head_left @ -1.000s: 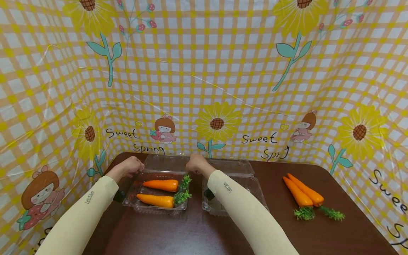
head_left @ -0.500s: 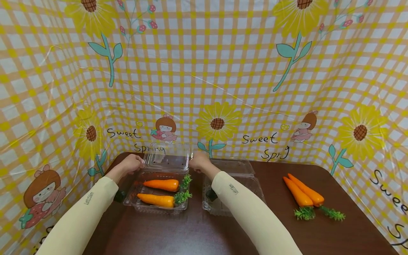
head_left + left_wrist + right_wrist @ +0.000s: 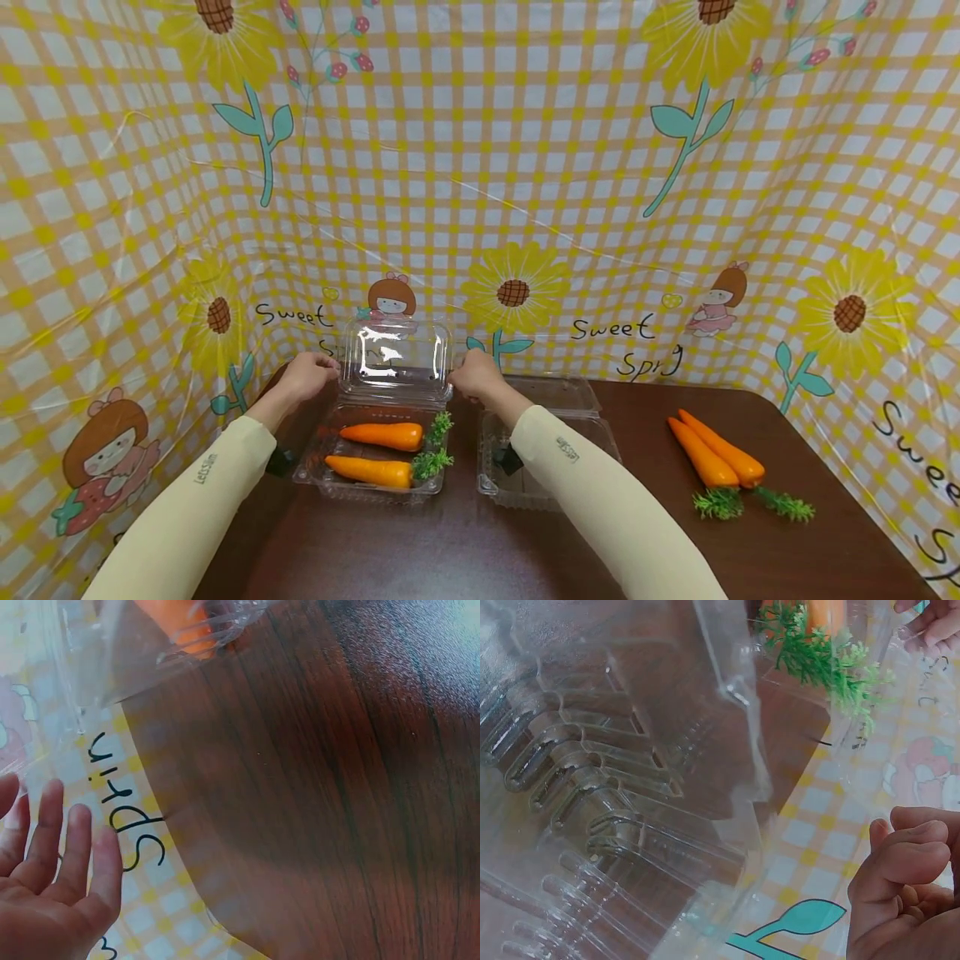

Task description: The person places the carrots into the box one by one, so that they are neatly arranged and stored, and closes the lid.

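A clear plastic clamshell box (image 3: 367,492) at left holds two orange carrots (image 3: 381,436) with green leafy tops, lying side by side. Its lid (image 3: 397,358) stands raised, nearly upright, at the back. My left hand (image 3: 309,375) pinches the lid's left edge between thumb and index finger; the other fingers stay extended in the left wrist view. At the lid's right edge, my right hand (image 3: 477,377) pinches with thumb and curled fingers. The right wrist view shows that hand's fingers (image 3: 911,855) bunched near the clear plastic.
A second clear clamshell box (image 3: 547,492) lies opened under my right forearm, its lid (image 3: 551,393) laid back. Two more carrots (image 3: 705,454) rest on the brown table (image 3: 360,550) at right. A checked, flower-printed cloth (image 3: 480,192) surrounds the table's back and sides.
The left box's lid has swung up from lying back to nearly upright, with both hands at its edges. Both hands have risen slightly. The carrots have stayed in place.
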Action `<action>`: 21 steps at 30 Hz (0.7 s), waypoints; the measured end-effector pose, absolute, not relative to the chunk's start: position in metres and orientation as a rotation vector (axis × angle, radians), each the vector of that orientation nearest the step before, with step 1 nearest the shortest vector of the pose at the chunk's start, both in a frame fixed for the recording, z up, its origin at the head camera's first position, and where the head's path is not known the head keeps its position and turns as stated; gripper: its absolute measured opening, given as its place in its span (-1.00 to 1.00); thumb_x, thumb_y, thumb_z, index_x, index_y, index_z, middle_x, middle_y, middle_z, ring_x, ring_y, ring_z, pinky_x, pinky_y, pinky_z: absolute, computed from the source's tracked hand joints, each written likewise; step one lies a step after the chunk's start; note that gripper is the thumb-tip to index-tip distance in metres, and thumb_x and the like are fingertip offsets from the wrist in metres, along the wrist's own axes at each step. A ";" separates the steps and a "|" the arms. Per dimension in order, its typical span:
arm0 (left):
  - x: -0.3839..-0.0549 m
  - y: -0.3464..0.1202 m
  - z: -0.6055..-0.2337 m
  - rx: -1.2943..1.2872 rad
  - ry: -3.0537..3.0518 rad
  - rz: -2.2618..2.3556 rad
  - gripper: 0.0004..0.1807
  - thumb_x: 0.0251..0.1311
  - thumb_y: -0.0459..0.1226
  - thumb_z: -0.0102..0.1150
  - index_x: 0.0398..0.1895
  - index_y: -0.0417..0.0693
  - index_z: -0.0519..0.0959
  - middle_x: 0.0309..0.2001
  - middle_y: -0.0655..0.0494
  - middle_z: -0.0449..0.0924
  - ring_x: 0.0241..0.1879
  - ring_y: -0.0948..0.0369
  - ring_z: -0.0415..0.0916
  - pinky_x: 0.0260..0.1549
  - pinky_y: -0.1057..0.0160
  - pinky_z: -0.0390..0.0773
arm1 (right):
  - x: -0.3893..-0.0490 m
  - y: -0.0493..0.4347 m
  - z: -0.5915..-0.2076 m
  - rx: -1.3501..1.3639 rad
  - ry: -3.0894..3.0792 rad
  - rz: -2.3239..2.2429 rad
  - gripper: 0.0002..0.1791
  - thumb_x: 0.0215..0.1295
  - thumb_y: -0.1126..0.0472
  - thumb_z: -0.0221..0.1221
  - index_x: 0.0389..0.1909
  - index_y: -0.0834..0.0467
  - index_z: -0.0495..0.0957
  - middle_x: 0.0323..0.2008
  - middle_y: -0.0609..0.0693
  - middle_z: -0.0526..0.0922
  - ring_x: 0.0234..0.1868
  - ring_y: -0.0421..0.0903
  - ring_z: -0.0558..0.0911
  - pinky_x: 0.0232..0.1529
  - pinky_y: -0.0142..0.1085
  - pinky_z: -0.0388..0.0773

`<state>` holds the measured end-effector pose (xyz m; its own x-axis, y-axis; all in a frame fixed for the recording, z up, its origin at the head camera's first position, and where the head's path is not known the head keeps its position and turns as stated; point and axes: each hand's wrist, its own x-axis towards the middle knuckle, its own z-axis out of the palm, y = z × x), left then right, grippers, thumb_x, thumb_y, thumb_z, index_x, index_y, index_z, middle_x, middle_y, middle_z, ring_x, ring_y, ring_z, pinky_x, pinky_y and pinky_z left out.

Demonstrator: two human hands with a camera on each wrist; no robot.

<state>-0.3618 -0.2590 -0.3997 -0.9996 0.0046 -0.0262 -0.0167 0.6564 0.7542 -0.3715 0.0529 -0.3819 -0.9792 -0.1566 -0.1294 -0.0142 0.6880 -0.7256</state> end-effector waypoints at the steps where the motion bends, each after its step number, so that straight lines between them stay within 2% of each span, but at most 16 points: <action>1: -0.362 -0.259 -0.399 -0.017 2.839 1.313 -0.73 0.48 -0.27 -0.01 0.02 -0.29 0.57 0.15 -0.28 0.51 0.08 -0.12 0.47 -0.06 0.00 0.49 | -0.370 0.053 -0.380 -0.139 2.717 -1.173 -0.39 0.45 0.27 0.08 -0.88 0.04 0.24 -0.88 -0.07 0.26 -0.84 -0.13 0.20 -0.77 -0.27 0.15; 5: -0.360 -0.258 -0.395 -0.030 2.846 1.388 -0.72 0.50 -0.26 -0.01 0.04 -0.27 0.56 0.14 -0.27 0.52 0.07 -0.11 0.47 -0.07 0.02 0.48 | -0.365 0.054 -0.375 -0.158 2.694 -1.223 -0.39 0.53 0.22 0.03 -0.85 0.03 0.22 -0.85 -0.08 0.27 -0.84 -0.14 0.17 -0.77 -0.28 0.13; 12: -0.354 -0.258 -0.389 0.001 2.849 1.473 -0.69 0.52 -0.27 -0.03 0.11 -0.32 0.54 0.17 -0.29 0.51 0.14 -0.14 0.45 0.03 -0.04 0.47 | -0.361 0.058 -0.369 -0.243 2.676 -1.252 -0.41 0.45 0.23 0.17 -0.81 0.04 0.20 -0.85 -0.11 0.17 -0.84 -0.16 0.15 -0.76 -0.30 0.14; 21: -0.342 -0.260 -0.386 0.059 2.879 1.543 -0.70 0.54 -0.29 -0.04 0.11 -0.34 0.52 0.14 -0.30 0.52 0.14 -0.15 0.45 0.03 -0.01 0.47 | -0.354 0.060 -0.362 -0.295 2.730 -1.227 -0.45 0.46 0.19 0.18 -0.79 0.04 0.28 -0.84 -0.11 0.16 -0.85 -0.17 0.14 -0.78 -0.33 0.13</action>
